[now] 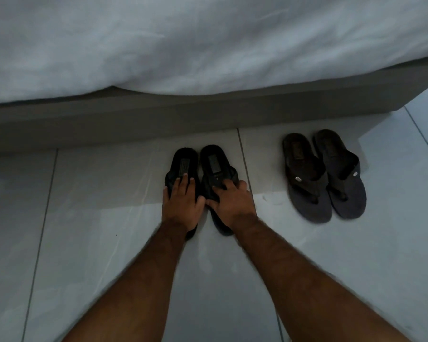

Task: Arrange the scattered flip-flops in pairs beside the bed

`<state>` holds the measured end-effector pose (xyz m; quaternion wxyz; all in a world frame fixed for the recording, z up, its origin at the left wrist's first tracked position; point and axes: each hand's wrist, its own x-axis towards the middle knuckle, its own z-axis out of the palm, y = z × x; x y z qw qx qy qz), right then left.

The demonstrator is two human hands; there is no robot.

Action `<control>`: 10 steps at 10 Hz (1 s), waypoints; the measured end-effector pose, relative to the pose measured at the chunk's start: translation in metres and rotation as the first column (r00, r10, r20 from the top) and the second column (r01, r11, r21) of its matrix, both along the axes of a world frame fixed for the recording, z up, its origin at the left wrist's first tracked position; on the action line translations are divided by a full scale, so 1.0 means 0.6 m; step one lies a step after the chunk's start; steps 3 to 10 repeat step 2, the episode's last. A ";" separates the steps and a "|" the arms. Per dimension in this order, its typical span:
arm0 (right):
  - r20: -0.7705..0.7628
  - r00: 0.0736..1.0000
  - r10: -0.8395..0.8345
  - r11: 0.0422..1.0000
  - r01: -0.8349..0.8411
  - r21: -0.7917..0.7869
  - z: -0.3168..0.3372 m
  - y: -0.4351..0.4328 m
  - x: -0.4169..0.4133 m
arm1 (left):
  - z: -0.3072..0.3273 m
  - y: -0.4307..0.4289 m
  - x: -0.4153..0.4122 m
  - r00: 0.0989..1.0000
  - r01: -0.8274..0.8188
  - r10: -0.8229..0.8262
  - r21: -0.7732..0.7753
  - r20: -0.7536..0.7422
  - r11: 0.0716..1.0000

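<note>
Two black flip-flops lie side by side on the floor with heels toward the bed [208, 45]. My left hand [181, 203] rests flat on the left black flip-flop [184, 162], fingers over its strap. My right hand [230, 201] grips the strap of the right black flip-flop [214, 161], fingers curled around it. The two soles nearly touch. To the right, a grey-brown pair sits together: one flip-flop [304, 176] and its mate [341, 174], heels toward the bed, untouched by either hand.
The grey bed base [134, 122] runs across the view under a white duvet, ending at a corner on the right [391, 99]. Pale floor tiles [97, 218] with dark grout lines spread around both pairs.
</note>
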<state>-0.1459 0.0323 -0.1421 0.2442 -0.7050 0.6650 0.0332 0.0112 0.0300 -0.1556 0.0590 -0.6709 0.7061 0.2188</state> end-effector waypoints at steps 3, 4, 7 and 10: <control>-0.013 0.999 0.037 0.985 -0.039 -0.168 0.066 0.002 -0.041 | 0.064 0.003 -0.056 0.995 0.021 -0.039 -0.181 -0.095 0.983; -0.013 0.999 0.037 0.985 -0.039 -0.168 0.066 0.002 -0.041 | 0.064 0.003 -0.056 0.995 0.021 -0.039 -0.181 -0.095 0.983; -0.013 0.999 0.037 0.985 -0.039 -0.168 0.066 0.002 -0.041 | 0.064 0.003 -0.056 0.995 0.021 -0.039 -0.181 -0.095 0.983; -0.013 0.999 0.037 0.985 -0.039 -0.168 0.066 0.002 -0.041 | 0.064 0.003 -0.056 0.995 0.021 -0.039 -0.181 -0.095 0.983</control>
